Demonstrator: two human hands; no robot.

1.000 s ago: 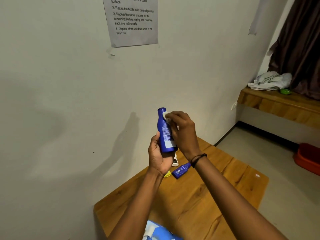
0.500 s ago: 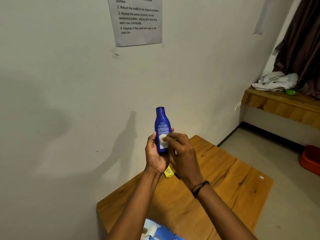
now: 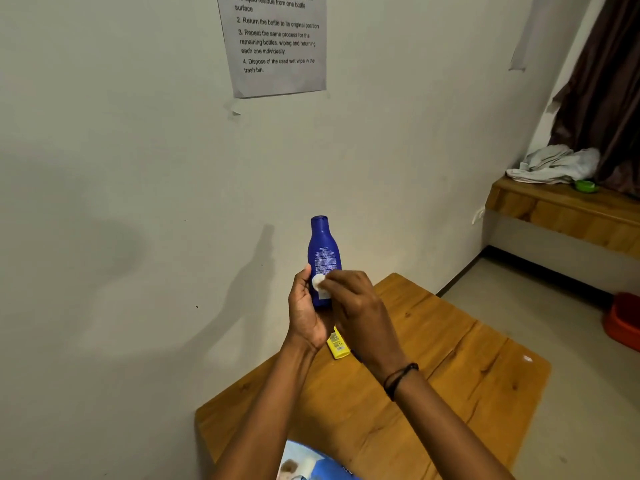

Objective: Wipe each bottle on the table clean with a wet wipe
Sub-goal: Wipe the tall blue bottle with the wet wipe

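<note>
Head view: my left hand (image 3: 306, 311) is gripping the blue bottle (image 3: 323, 252) upright while my right hand (image 3: 358, 313) is pinching the wipe (image 3: 318, 282) against its label; I'm judging steady pressure and turning will cover every side.

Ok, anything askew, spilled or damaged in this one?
No spills. The instruction sheet hangs tilted, a torn tape scrap beside its lower corner. The yellow tube lies flat on the table.

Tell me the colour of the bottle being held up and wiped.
Dark blue, cap included, with fine white print on the bottle; the head view shows it.
</note>
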